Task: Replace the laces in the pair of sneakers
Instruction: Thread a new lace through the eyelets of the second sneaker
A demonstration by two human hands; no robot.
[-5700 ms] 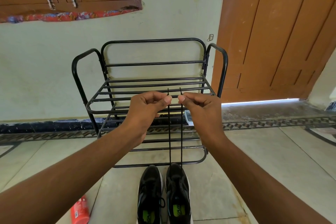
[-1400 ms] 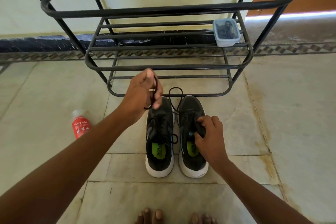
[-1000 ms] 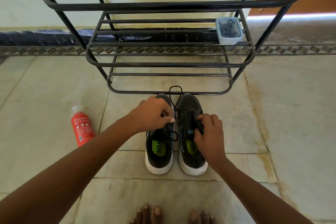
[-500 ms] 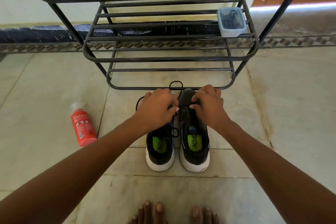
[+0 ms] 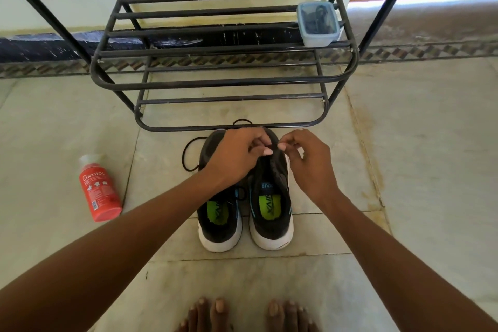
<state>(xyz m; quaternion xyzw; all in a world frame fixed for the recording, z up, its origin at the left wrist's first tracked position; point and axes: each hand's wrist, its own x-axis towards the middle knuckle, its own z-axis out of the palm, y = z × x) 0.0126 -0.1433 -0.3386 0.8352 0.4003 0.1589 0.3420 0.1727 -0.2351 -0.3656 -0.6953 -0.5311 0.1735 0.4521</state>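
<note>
Hands, left (image 5: 237, 156) and right (image 5: 307, 162), pinch black lace (image 5: 188, 155) over black, white-soled sneakers (image 5: 270, 213).

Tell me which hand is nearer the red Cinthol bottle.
Left. The left hand works at the sneakers' toe end, on the side toward the red Cinthol bottle lying on the floor; the right hand is beyond it, farther away.

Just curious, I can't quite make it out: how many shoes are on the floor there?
2. The left sneaker and the right sneaker stand side by side on the floor before the rack, toes toward it. None shows on the visible rack shelves.
</note>
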